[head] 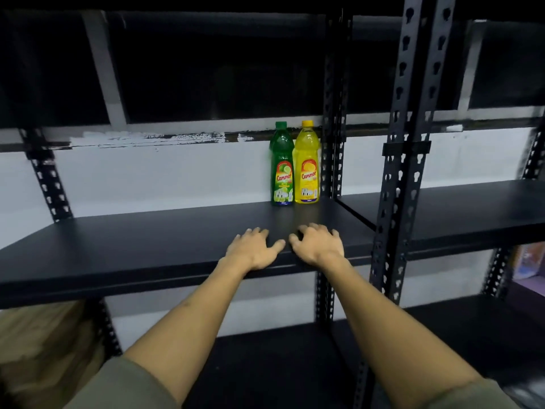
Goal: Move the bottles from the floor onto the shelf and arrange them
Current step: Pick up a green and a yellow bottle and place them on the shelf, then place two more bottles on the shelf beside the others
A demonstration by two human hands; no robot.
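A green bottle [281,166] and a yellow bottle [306,163] stand upright side by side, touching, at the back right of the black shelf board [132,243], against the white wall. Both carry red and yellow labels. My left hand [253,246] and my right hand [317,243] hover palm down over the front part of the same board, well short of the bottles. Both hands have their fingers spread and hold nothing. No bottles on the floor are in view.
Black perforated uprights [404,160] stand right of the bottles, and a second shelf bay [472,208] continues beyond them. A lower shelf board [265,364] lies below. Cardboard boxes [44,343] sit at the lower left under the board.
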